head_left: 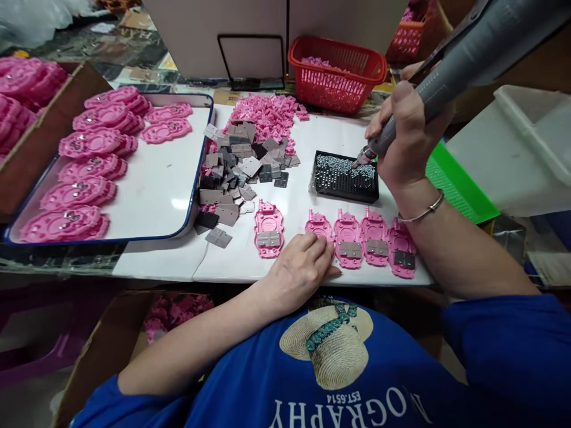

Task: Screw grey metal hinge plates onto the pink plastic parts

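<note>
Pink shell [318,222] partly under L fingers [317,248], driver [468,62] in R fingers [407,106].

Shirt [232,386]: large white capitals [339,409], upside down in view, read "OGRAPHY"; letter before first O only partly legible. Small white line [343,398] between capitals and hat print [330,345]: "EST.6514", also upside down. More letters at hat's far edge, too cut off to read. Screwdriver [473,59]: faint pale marks on casing, too small to read.

Single head-worn camera, facing forward and down; hands [300,265], tabletop [298,185] near.
</note>
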The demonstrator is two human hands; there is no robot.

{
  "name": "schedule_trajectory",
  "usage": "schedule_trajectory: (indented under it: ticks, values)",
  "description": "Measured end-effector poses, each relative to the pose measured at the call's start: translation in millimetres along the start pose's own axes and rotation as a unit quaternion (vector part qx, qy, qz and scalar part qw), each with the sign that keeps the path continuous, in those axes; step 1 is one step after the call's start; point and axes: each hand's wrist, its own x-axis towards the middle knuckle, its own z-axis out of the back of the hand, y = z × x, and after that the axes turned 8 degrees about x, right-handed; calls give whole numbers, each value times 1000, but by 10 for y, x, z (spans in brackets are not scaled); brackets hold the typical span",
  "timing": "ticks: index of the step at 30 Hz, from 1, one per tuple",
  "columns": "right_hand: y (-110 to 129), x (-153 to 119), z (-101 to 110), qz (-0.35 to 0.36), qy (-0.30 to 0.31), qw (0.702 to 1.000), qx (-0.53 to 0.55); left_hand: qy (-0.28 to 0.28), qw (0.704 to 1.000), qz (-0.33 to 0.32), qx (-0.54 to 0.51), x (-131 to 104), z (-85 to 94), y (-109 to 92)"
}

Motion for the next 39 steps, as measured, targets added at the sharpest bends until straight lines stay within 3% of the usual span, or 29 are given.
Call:
schedule_trajectory:
  ticks: [25, 28, 32, 36, 39]
  values:
    - [-360, 7, 26, -49, 4, 998, -43, 30, 1000, 3, 1, -28, -23, 4]
    - [-234, 8, -6, -52, 0, 998, -23, 28, 1000, 5, 5, -21, -21, 2]
    - [125, -61, -134, -42, 7, 999, 13, 26, 1000, 2, 1, -9, -15, 2]
    - [499, -306, -290, -29, 36, 993, 109, 25, 1000, 4, -6, 4, -3, -2]
    - [638, -539, -332, -65, 85, 983, 147, 25, 1000, 5, -7, 8, 2, -4]
